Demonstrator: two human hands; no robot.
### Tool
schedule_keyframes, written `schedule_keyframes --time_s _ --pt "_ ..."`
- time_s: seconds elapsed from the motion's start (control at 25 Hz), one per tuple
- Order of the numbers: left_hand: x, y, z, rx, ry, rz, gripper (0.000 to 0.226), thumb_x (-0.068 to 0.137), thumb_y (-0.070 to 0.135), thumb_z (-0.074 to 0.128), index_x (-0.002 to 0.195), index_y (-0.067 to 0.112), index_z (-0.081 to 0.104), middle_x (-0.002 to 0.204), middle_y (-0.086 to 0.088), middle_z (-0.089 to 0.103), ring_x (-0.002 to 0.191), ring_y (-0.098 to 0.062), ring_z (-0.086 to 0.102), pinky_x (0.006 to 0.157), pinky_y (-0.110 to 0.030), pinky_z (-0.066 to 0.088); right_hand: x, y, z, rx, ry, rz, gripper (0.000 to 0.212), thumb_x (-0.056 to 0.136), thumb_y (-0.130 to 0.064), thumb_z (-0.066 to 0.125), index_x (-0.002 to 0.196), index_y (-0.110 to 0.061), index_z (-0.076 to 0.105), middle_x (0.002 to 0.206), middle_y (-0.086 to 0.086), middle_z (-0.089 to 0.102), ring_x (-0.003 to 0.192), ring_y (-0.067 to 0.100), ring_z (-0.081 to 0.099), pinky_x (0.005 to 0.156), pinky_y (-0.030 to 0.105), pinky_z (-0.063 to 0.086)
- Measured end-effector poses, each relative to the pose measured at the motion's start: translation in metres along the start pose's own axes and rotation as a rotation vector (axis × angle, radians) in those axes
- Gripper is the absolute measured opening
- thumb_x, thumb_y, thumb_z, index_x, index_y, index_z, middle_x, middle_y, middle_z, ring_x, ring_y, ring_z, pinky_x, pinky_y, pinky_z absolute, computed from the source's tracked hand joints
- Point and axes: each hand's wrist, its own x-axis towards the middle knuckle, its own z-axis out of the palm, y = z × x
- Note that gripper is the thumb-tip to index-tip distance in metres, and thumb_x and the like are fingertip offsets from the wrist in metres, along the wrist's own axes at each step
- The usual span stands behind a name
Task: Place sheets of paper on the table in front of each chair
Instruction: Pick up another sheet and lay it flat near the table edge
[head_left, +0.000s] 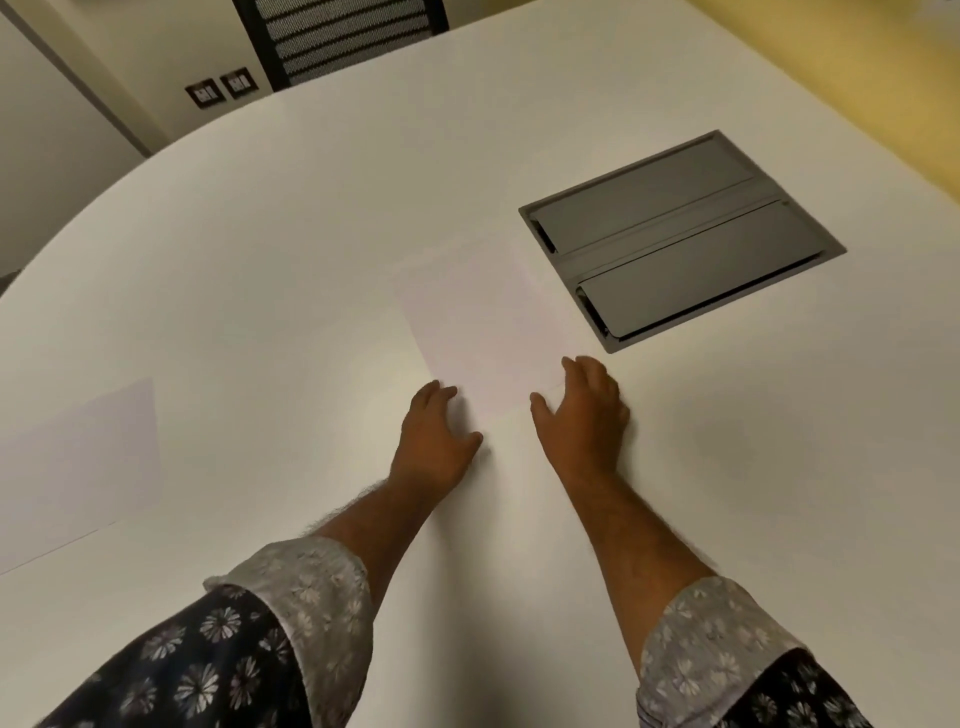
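A white sheet of paper (483, 322) lies flat on the white table (260, 234), just left of the grey floor box. My left hand (434, 441) rests at the sheet's near left corner, fingers apart and touching its edge. My right hand (582, 410) is at the near right corner, fingers spread on or beside the paper. Neither hand grips it. A second sheet (78, 462) lies flat at the left, near the table's edge. A black mesh chair (343, 36) stands at the far side of the table.
A grey recessed cable box (680, 239) with two lids is set in the tabletop to the right of the sheet. Wall sockets (221, 88) show on the wall at the far left. Yellow floor lies beyond the table at top right.
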Motion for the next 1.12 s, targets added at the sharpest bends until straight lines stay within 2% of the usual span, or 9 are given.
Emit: schedule_keyframes --time_s 0.08,0.16,0.28,0.44,0.72,0.96,1.12 --pt "0.011 -0.006 0.006 0.101 -0.044 0.031 0.08 0.088 0.034 0.076 0.157 0.022 0.038 0.169 0.0 0.025 0.156 -0.019 0.023 0.123 -0.036 0.025 0.01 0.0 0.01 -0.076 0.02 0.021 0.075 0.095 -0.056 0.064 0.155 -0.017 0.044 0.163 0.006 0.042 0.147 0.028 0.042 0.112 0.05 0.038" --pt "0.017 -0.011 0.011 0.138 -0.049 0.043 0.08 0.086 0.037 0.074 0.156 0.028 0.038 0.17 0.006 0.022 0.156 -0.015 0.021 0.12 -0.035 0.028 0.013 -0.001 0.021 -0.121 0.068 0.046 0.078 0.097 -0.058 0.061 0.158 -0.015 0.039 0.164 0.008 0.041 0.147 0.029 0.04 0.111 0.05 0.036" --pt "0.022 -0.01 0.015 0.138 -0.002 0.036 0.08 0.083 0.038 0.076 0.154 0.03 0.041 0.17 0.009 0.022 0.156 -0.014 0.02 0.118 -0.035 0.03 0.012 -0.004 0.032 -0.147 0.132 0.07 0.077 0.099 -0.054 0.059 0.16 -0.014 0.036 0.162 0.01 0.043 0.146 0.029 0.042 0.11 0.049 0.037" --pt "0.019 -0.011 0.021 0.137 0.032 0.054 0.081 0.085 0.04 0.076 0.156 0.029 0.039 0.171 0.008 0.022 0.157 -0.015 0.016 0.122 -0.035 0.024 0.012 -0.007 0.038 -0.14 0.167 0.072 0.078 0.1 -0.052 0.059 0.162 -0.013 0.032 0.163 0.01 0.044 0.147 0.029 0.043 0.109 0.05 0.038" --pt "0.019 -0.013 0.015 0.201 -0.004 0.081 0.079 0.089 0.042 0.077 0.157 0.029 0.04 0.172 0.006 0.019 0.158 -0.018 0.015 0.126 -0.039 0.025 0.009 -0.003 0.041 -0.208 0.145 0.015 0.068 0.107 -0.049 0.047 0.163 -0.014 0.03 0.167 0.011 0.039 0.155 0.031 0.034 0.12 0.053 0.03" --pt "0.021 -0.017 0.014 0.206 -0.029 0.096 0.08 0.09 0.039 0.078 0.158 0.03 0.037 0.173 0.006 0.016 0.159 -0.019 0.01 0.127 -0.038 0.019 0.008 -0.006 0.041 -0.207 0.147 -0.05 0.065 0.109 -0.039 0.05 0.165 -0.014 0.029 0.167 0.012 0.04 0.157 0.032 0.032 0.125 0.062 0.022" --pt "0.02 -0.019 0.017 0.203 -0.026 0.099 0.078 0.092 0.039 0.076 0.159 0.03 0.037 0.173 0.007 0.016 0.16 -0.018 0.009 0.126 -0.037 0.017 0.008 -0.004 0.042 -0.171 0.19 -0.09 0.065 0.106 -0.033 0.057 0.164 -0.015 0.032 0.165 0.011 0.043 0.153 0.03 0.039 0.124 0.062 0.028"
